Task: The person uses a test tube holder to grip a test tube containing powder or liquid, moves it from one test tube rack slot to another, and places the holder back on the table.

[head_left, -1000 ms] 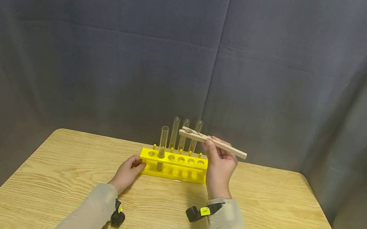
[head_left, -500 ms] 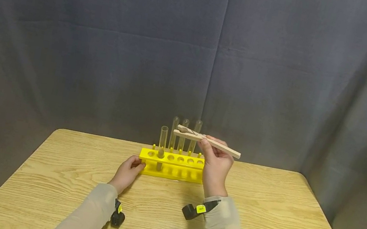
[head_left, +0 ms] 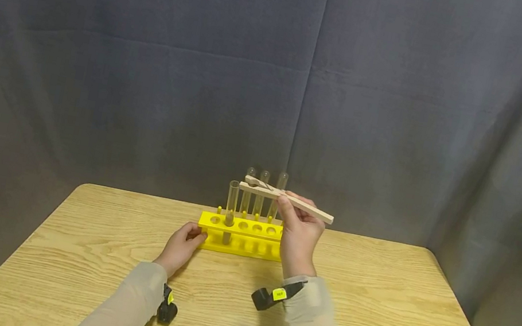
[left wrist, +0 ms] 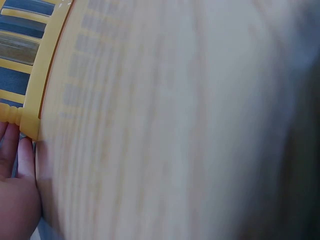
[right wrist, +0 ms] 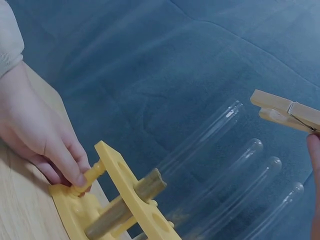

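My left hand (head_left: 180, 248) grips the left end post of a yellow test tube rack (head_left: 205, 220). An open-topped glass test tube (head_left: 232, 199) stands upright in the rack's second hole from the left; its lower part looks brownish in the right wrist view. My right hand (head_left: 300, 243) pinches a wooden test tube clamp (head_left: 308, 207) between thumb and fingers, raised above the rack. The clamp's tip points left, close beside the upright tube's rim. In the right wrist view, a small gap lies between the clamp tip (right wrist: 265, 105) and the tube's top (right wrist: 235, 108).
Behind the row of holes, three glass tubes (head_left: 265, 175) sit rounded end up over pegs. The right end of the rack is hidden by my right hand. A wood-grain table (head_left: 83, 248) carries the rack, and a grey curtain (head_left: 190, 86) hangs behind it.
My right hand has moved left with the test tube clamp, bringing its tip closer to the upright tube. The left hand and rack have stayed in place.
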The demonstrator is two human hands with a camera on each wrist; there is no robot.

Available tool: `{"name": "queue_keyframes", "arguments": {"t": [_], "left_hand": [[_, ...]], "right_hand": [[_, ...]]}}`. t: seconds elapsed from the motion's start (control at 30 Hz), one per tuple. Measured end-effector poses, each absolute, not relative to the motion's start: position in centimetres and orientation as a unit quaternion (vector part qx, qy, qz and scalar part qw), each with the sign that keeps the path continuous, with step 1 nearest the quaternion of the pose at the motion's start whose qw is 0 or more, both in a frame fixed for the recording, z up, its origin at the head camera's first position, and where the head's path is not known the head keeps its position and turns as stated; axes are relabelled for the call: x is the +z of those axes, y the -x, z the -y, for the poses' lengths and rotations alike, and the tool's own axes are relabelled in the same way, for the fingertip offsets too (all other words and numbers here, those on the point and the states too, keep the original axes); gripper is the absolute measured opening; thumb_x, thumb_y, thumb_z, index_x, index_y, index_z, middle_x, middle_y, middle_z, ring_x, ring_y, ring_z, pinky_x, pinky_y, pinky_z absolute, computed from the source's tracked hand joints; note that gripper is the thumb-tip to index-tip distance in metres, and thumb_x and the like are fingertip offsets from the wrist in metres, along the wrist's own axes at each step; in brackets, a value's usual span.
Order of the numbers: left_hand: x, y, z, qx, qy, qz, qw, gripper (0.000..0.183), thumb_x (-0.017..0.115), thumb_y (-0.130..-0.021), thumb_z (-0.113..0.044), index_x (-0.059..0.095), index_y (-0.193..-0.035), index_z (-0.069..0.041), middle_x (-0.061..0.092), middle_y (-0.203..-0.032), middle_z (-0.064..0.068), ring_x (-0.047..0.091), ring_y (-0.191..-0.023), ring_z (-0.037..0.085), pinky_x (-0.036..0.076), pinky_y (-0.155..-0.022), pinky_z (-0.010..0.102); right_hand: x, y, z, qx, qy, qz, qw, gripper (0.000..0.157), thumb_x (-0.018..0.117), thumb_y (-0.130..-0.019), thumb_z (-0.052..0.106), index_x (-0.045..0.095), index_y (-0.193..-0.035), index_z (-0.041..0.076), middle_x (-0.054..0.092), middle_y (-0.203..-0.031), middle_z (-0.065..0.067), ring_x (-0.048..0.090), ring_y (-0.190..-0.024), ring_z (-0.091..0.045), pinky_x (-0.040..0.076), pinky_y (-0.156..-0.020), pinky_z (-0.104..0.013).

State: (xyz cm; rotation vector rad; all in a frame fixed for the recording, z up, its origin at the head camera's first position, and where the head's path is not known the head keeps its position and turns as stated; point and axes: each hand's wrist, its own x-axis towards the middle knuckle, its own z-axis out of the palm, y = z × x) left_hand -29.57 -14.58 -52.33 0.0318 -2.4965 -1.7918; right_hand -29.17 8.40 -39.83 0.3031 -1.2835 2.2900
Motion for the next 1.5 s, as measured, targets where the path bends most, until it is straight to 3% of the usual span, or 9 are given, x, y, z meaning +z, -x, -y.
{"name": "queue_keyframes", "arguments": {"t": [0.27,0.67,0.97,1.27,1.4,1.5], "left_hand": [[-52.2,29.4,14.6,-0.583,-0.009,0.812,0.033,0.025,0.056,-0.104,-0.015,0.059,-0.124,0.001,0.061,-0.127,0.018,0.055,-0.121,0.034,0.043,-0.106,0.051],[-52.2,29.4,14.8,-0.58,-0.011,0.814,0.034,0.024,0.056,-0.105,-0.017,0.06,-0.122,-0.001,0.061,-0.126,0.017,0.055,-0.12,0.034,0.043,-0.105,0.052],[-52.7,29.8,14.8,-0.584,-0.013,0.811,0.03,0.026,0.057,-0.104,-0.019,0.06,-0.123,-0.002,0.062,-0.127,0.016,0.055,-0.122,0.033,0.042,-0.107,0.052],[-52.5,29.4,14.7,-0.582,-0.013,0.813,0.034,0.024,0.057,-0.104,-0.019,0.061,-0.121,-0.002,0.062,-0.126,0.016,0.056,-0.119,0.033,0.043,-0.105,0.052],[-52.2,29.1,14.7,-0.585,-0.01,0.811,0.031,0.026,0.057,-0.105,-0.019,0.061,-0.124,-0.001,0.062,-0.127,0.016,0.056,-0.12,0.033,0.043,-0.105,0.052],[-52.0,28.9,14.6,-0.585,-0.011,0.81,0.029,0.027,0.057,-0.105,-0.019,0.06,-0.124,-0.001,0.062,-0.127,0.016,0.056,-0.121,0.033,0.043,-0.106,0.052]], "right_hand": [[-40.0,29.5,-7.3,0.854,-0.118,0.452,0.23,0.007,0.075,-0.089,-0.002,0.076,-0.094,0.002,0.076,-0.093,-0.008,0.074,-0.094,-0.02,0.056,-0.091,-0.041],[-39.8,29.7,-6.2,0.867,-0.114,0.432,0.22,0.017,0.071,-0.089,-0.009,0.076,-0.089,0.008,0.077,-0.089,-0.006,0.074,-0.088,-0.017,0.058,-0.088,-0.039],[-40.1,29.8,-5.6,0.873,-0.106,0.428,0.207,0.01,0.072,-0.088,-0.009,0.073,-0.098,-0.007,0.076,-0.088,-0.007,0.074,-0.087,-0.017,0.057,-0.09,-0.041],[-40.5,30.1,-5.5,0.873,-0.109,0.429,0.203,0.013,0.072,-0.089,-0.008,0.077,-0.094,0.003,0.076,-0.087,-0.006,0.074,-0.086,-0.016,0.058,-0.089,-0.039],[-40.6,30.0,-5.5,0.875,-0.112,0.425,0.201,0.01,0.073,-0.089,-0.007,0.076,-0.095,0.0,0.077,-0.087,-0.006,0.074,-0.085,-0.015,0.058,-0.089,-0.039],[-40.6,30.0,-5.5,0.877,-0.112,0.423,0.2,0.013,0.072,-0.089,-0.007,0.072,-0.101,-0.011,0.077,-0.087,-0.007,0.074,-0.085,-0.016,0.058,-0.09,-0.04]]}}
